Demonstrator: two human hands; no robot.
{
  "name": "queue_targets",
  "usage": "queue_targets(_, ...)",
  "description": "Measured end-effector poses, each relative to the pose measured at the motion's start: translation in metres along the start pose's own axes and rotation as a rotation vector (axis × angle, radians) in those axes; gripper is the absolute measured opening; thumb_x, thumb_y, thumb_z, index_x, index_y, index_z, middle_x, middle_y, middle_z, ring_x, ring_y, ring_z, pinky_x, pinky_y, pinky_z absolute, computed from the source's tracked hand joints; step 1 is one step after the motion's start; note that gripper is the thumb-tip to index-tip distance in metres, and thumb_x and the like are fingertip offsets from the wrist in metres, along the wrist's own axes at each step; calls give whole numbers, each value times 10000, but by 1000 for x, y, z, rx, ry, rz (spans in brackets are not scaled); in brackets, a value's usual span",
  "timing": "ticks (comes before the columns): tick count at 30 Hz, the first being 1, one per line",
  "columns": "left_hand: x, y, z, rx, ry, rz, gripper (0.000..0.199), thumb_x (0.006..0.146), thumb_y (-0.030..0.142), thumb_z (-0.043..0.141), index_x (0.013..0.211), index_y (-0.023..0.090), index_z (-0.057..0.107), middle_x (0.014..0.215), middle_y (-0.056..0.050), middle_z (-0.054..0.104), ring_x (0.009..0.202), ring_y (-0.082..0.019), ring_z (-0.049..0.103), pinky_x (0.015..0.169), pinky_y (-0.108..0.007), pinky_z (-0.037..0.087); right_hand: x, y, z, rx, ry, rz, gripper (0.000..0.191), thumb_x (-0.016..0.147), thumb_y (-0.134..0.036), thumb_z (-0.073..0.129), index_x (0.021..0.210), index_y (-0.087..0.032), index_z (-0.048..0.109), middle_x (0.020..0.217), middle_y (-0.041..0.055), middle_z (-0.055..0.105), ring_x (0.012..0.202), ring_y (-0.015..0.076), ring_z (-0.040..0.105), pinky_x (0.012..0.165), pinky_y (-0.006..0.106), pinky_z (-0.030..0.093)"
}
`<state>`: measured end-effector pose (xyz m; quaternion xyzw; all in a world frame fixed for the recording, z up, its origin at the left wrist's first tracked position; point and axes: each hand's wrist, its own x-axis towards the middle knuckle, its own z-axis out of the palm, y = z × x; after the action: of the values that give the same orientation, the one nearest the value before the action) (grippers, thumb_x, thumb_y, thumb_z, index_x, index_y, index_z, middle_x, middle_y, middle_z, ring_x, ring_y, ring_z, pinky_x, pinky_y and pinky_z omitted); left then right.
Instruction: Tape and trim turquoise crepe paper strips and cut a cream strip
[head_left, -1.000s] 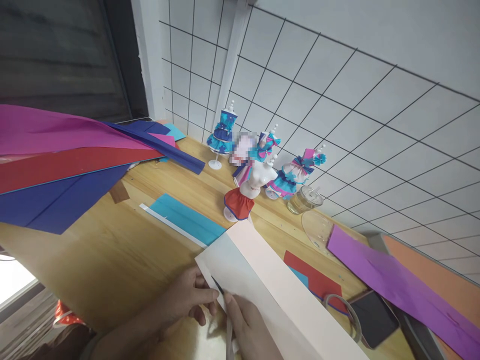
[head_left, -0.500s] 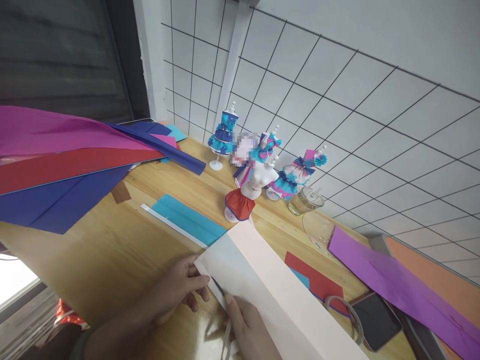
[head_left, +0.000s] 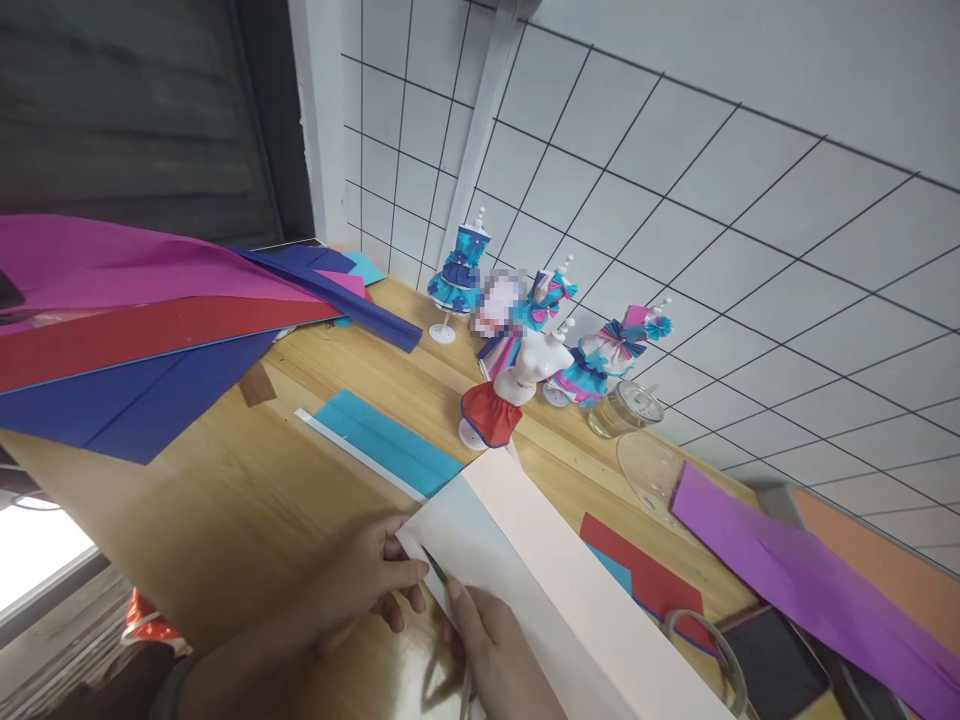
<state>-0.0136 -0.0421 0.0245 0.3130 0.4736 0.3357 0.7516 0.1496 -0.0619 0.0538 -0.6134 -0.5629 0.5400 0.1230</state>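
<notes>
A large white paper sheet (head_left: 540,560) slants across the front of the table, with a folded pale strip along its far side. My left hand (head_left: 379,575) pinches its near left corner between thumb and fingers. Just to the right, my right hand (head_left: 499,645) grips scissors (head_left: 433,563), whose dark blade tips lie at the paper's near edge along a narrow strip. The scissors' handles are mostly hidden by the hand. A teal paper piece (head_left: 394,445) and a thin white strip (head_left: 356,452) lie beyond the sheet's corner.
Behind stands a white mini mannequin (head_left: 532,365) in a red skirt (head_left: 491,415), with several dressed ones near the tiled wall. A glass jar (head_left: 626,410), clear tape roll (head_left: 709,640), phone (head_left: 776,660) and purple paper (head_left: 810,580) are right. Coloured sheets (head_left: 142,340) pile up left.
The view has shifted slightly, so most things sit a little further right. Both hands keep nearly the same place at the paper's edge; the scissors' blades look a bit more over the paper.
</notes>
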Motion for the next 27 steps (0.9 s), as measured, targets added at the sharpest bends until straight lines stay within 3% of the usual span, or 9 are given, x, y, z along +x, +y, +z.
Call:
queue_targets(9, -4, 7, 3, 5, 31, -23, 387, 586, 283, 721, 895, 138, 539, 676, 6, 629, 535, -117, 580, 361, -172, 421, 5, 12, -1, -45, -29, -69, 521, 829, -671, 240, 598, -214, 337, 591, -39, 319, 597, 129, 342, 566, 255, 243)
queue_targets(15, -5, 5, 0, -1, 32, 18, 331, 653, 313, 679, 901, 142, 541, 700, 0, 619, 556, -116, 593, 363, -153, 412, 9, 20, 2, -53, 3, -64, 501, 835, -654, 252, 595, -219, 314, 588, -43, 294, 586, 127, 330, 553, 258, 227)
queue_targets(23, -7, 7, -2, -3, 6, 16, 340, 665, 315, 680, 934, 144, 560, 654, 6, 608, 536, -116, 592, 355, -146, 405, 3, 3, -2, -45, -42, -24, 483, 851, -625, 254, 600, -218, 324, 585, -44, 308, 579, 125, 335, 556, 256, 242)
queue_targets(27, -7, 7, -1, -9, -19, 1, 359, 651, 299, 690, 951, 150, 562, 659, 16, 607, 523, -115, 596, 361, -156, 420, 5, -6, -2, -33, -53, -75, 457, 874, -579, 257, 628, -210, 366, 616, -36, 306, 613, 131, 333, 578, 257, 252)
